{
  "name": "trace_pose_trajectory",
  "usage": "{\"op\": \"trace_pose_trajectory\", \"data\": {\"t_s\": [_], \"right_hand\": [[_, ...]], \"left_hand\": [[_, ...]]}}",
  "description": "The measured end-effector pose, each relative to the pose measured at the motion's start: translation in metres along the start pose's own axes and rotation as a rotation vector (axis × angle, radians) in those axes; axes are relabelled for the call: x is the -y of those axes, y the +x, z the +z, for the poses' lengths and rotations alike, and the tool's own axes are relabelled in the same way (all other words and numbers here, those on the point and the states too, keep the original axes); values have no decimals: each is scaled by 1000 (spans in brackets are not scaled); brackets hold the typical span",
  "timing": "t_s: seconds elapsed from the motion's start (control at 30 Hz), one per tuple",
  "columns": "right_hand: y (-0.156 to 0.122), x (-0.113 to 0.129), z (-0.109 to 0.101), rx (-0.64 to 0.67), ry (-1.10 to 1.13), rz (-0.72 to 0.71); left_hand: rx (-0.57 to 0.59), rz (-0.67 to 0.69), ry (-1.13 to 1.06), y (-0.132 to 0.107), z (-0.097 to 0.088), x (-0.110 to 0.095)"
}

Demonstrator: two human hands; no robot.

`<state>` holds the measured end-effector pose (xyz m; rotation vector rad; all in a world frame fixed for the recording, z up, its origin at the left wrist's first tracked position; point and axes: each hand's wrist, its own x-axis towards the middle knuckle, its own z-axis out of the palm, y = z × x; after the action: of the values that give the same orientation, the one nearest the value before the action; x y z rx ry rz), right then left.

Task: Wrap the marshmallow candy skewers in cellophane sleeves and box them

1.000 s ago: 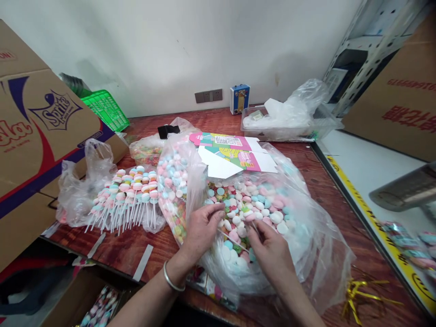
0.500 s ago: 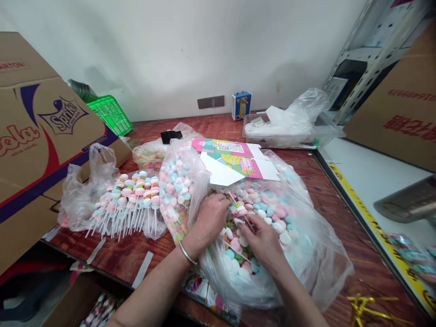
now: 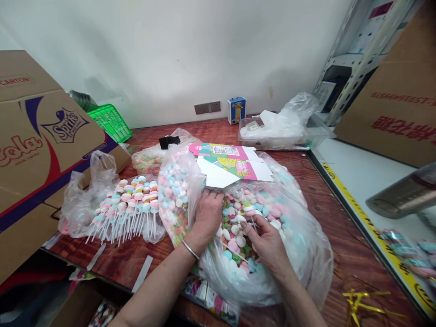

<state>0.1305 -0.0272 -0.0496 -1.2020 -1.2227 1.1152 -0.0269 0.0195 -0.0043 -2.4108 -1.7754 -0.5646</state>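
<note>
A big clear plastic bag [image 3: 306,245] lies open on the wooden table [image 3: 316,181], full of pastel round candies [image 3: 265,209]. My left hand [image 3: 206,215] reaches into the bag near its far side, fingers curled down among the candies; what they grip is hidden. My right hand [image 3: 267,243] pinches a thin white stick [image 3: 252,222] that carries a candy at its top. A loose stick [image 3: 233,252] lies on the candies between my hands. A metal bangle [image 3: 189,249] is on my left wrist.
Finished candy sticks [image 3: 131,204] lie on a plastic bag at the left. Flat printed cartons [image 3: 235,161] rest on the bag's far edge. A Sprite cardboard box [image 3: 41,145], a green basket [image 3: 111,120], a clear tray [image 3: 282,131] and gold twist ties [image 3: 357,302] surround the work spot.
My left hand has moved further away into the bag, towards the cartons. My right hand has lifted its stick slightly upright. The view has shifted a little to the right.
</note>
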Motion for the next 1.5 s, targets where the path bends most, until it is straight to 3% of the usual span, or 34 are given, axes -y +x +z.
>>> {"op": "trace_pose_trajectory", "data": {"t_s": [0.1,0.2,0.37,0.57,0.77,0.83,0.93,1.07,1.17,1.5], "right_hand": [[-6,11,-2,-8,37,1],[-14,24,-4,-7,103,59],[-25,33,-5,26,178,154],[-26,28,-9,-40,164,75],[-25,26,-7,-100,96,45],[-26,26,-8,-91,-12,27],[-36,26,-14,-115,-333,-70],[-58,28,-26,-181,-878,-397],[-71,33,-30,-191,-1112,-528],[-72,52,-24,-195,-1287,-552]], "left_hand": [[-28,-27,-232,-4,-10,-5],[-42,-153,-628,-10,-14,-13],[245,-472,-1338,-20,-5,-26],[279,-489,-1573,-27,-12,-38],[385,-365,-1599,-34,-14,-37],[357,-379,-1588,-34,-11,-34],[251,-475,-1521,-32,-8,-29],[145,-532,-1379,-25,-11,-23],[105,-539,-1297,-22,-14,-22],[103,-412,-1117,-29,-13,-29]]}}
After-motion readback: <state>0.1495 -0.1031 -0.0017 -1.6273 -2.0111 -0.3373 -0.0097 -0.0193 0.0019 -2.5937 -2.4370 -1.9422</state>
